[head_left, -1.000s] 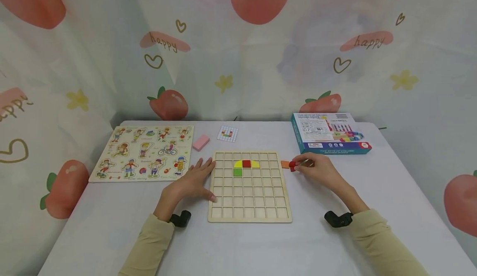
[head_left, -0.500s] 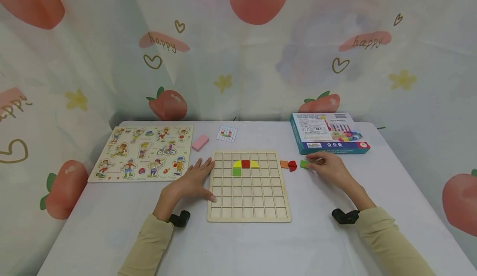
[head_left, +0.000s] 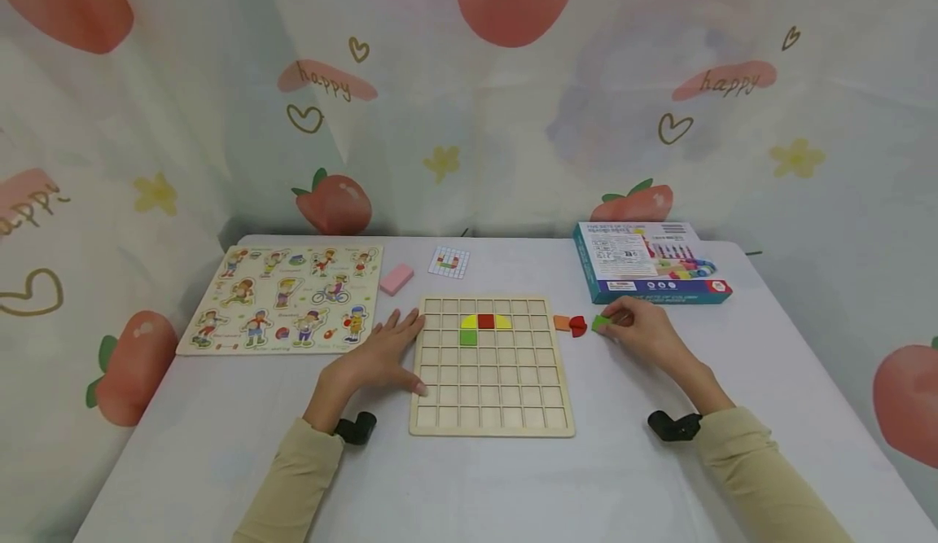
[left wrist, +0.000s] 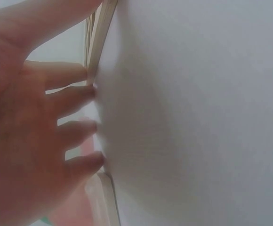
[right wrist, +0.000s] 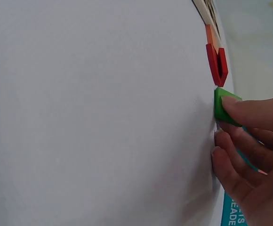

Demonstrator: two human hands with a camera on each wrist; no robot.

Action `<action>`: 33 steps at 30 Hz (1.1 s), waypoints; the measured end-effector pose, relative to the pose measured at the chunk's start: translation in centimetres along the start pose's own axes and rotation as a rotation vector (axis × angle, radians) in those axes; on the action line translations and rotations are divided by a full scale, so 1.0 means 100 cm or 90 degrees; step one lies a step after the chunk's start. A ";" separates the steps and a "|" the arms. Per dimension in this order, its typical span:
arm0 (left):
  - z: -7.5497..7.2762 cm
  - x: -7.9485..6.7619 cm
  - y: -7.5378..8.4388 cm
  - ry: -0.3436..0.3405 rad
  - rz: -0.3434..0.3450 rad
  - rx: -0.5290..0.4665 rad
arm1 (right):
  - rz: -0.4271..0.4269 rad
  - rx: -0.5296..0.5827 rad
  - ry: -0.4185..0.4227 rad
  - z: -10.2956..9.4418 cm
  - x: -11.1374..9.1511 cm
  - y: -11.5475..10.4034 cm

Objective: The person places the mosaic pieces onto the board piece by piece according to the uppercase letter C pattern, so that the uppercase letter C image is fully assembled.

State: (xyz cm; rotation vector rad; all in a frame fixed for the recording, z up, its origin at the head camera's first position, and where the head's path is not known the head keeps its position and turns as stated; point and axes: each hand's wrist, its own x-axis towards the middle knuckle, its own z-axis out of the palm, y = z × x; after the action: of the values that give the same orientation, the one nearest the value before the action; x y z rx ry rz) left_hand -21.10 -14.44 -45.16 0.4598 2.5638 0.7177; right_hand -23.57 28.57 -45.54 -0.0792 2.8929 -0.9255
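Observation:
A square wooden grid board (head_left: 491,376) lies in the middle of the table, carrying two yellow quarter-round pieces (head_left: 501,322), a red square tile (head_left: 486,321) and a green square tile (head_left: 468,337). My left hand (head_left: 377,360) spreads its fingers along the board's left edge, thumb on the rim. To the right of the board, my right hand (head_left: 645,327) pinches another green square tile (right wrist: 226,107) between thumb and fingers, low at the tabletop. Just left of that tile are red rounded pieces (head_left: 578,326) and an orange square tile (head_left: 562,323).
A puzzle board (head_left: 282,303) with pictures of children lies at the left. Behind the grid board are a pink block (head_left: 397,279) and a small pattern card (head_left: 449,262). A flat blue-edged box (head_left: 652,262) stands at the back right.
My right hand has drawn back to the right from the red pieces, leaving them uncovered, and the green tile shows at its fingertips. My left hand has stayed in place.

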 end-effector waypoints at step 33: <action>0.000 0.002 0.000 -0.001 -0.001 0.007 | -0.102 0.246 -0.121 0.042 -0.004 -0.076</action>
State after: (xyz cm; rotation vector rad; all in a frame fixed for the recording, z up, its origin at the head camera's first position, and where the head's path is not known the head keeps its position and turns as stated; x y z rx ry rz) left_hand -21.32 -14.38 -45.23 0.4609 2.5681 0.7023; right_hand -22.55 20.03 -44.52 -0.3508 2.5135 -1.4020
